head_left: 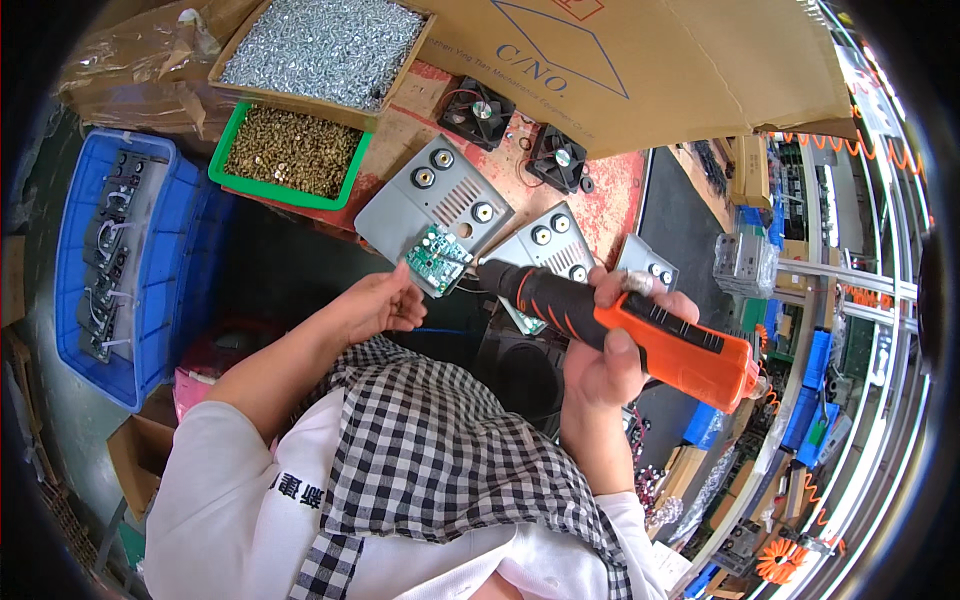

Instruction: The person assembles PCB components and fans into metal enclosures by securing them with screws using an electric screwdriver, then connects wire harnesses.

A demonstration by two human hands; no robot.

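My right hand (pixel 605 365) is wrapped round an orange and black power screwdriver (pixel 690 352), held nearly level. Its dark nose points left, and the bit end is at the right side of a green circuit board (pixel 436 256). That board lies over the near end of a grey metal panel (pixel 405 208) with round black-and-brass fittings and slots. My left hand (pixel 380 303) is beside the board's left edge, its fingers curled in. What those fingers hold, if anything, is hidden. A second slotted panel (pixel 548 240) lies to the right, partly behind the screwdriver.
A carton of silver screws (pixel 320 50) and a green tray (pixel 352 182) of brass parts stand far left. Two black fans (pixel 478 112) lie behind the panels, before a large cardboard box (pixel 680 70). Left is a blue bin (pixel 150 270) with assemblies; another panel (pixel 645 262) lies right.
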